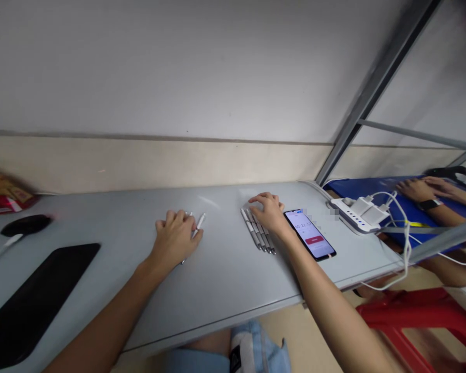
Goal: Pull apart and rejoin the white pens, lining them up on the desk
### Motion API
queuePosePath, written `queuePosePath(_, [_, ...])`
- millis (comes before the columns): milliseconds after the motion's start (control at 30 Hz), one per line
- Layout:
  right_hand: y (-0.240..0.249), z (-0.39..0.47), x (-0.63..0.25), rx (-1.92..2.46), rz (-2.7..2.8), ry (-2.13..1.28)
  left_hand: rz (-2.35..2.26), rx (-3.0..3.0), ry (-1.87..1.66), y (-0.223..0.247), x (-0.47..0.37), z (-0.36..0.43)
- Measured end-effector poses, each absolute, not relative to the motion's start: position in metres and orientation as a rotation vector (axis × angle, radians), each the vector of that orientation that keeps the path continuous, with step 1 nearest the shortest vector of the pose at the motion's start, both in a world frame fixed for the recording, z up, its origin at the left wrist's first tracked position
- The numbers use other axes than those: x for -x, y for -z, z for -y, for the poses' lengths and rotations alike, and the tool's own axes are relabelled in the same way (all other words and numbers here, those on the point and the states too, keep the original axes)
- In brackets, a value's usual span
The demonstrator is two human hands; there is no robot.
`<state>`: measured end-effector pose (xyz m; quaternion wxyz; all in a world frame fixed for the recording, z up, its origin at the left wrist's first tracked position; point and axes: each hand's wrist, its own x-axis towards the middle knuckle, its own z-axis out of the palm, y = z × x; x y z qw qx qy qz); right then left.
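Note:
My left hand (174, 235) rests on the grey table (217, 290), its fingers curled over white-and-silver pens. One pen (200, 221) shows beside the thumb; the palm hides most of the others, so I cannot tell how many lie under it. To the right, several matching pens (256, 233) lie side by side in a slanted row. Over the upper ends of that row is my right hand (268, 211), its fingers bent and the thumb apart from them, with no pen visibly gripped. Part of the row is covered by this hand.
A phone (310, 234) with a timer on its screen lies right of my right hand. Beyond it is a power strip (359, 215) with white cables. A black mat (42, 300), a dark mouse-like object (26, 225) and a red-yellow packet (8, 194) are left. Another person's hands (415, 189) rest far right.

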<state>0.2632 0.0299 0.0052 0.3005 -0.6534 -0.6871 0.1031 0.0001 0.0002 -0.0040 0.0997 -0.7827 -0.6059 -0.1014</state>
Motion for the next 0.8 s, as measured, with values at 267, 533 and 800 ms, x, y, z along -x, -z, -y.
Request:
queuePosePath(267, [-0.008,-0.01,-0.24,1.273,2.172,-0.297,1.592,2.621,0.608,0.002,-0.009,0.003])
queuePosePath(533, [-0.009,-0.014,-0.236,1.086,2.08,-0.685,1.557,2.848,0.835,-0.001,-0.014,0.004])
queuePosePath(800, [-0.009,-0.02,-0.245,1.051,1.823,-1.258,1.393,2.617,0.67,-0.004,-0.009,0.001])
